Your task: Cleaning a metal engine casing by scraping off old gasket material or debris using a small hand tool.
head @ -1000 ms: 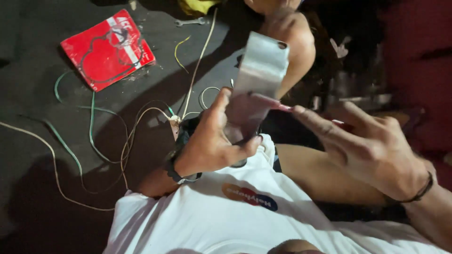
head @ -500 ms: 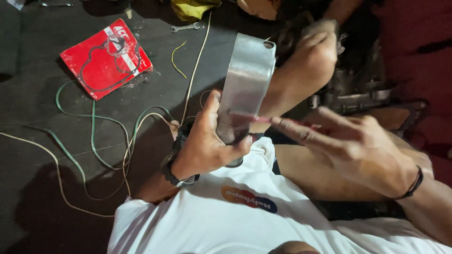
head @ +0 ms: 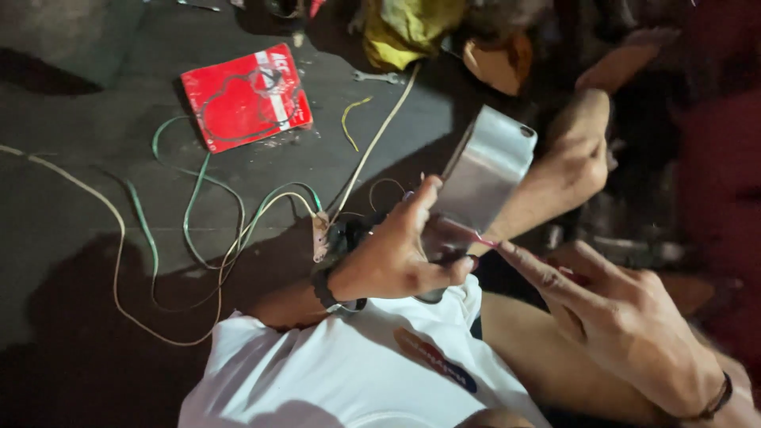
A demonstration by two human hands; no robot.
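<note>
The metal sheet [head: 485,176] stood tilted above the knee, its lower end hidden in the closed left hand [head: 400,257], while the right hand [head: 626,317] pinched a thin reddish strip [head: 480,237], too blurred to identify.

A dark, dusty floor [head: 95,95] carries everything. Well beyond the left fingers [head: 428,194], up and to their left, a red flat packet [head: 246,97] lies tilted. Green and cream wires [head: 190,230] loop across the floor left of those fingers, nearly reaching the wrist. A short yellow wire piece [head: 353,119] and a small wrench [head: 379,78] lie farther off, with a yellow cloth [head: 408,28] past them.
</note>
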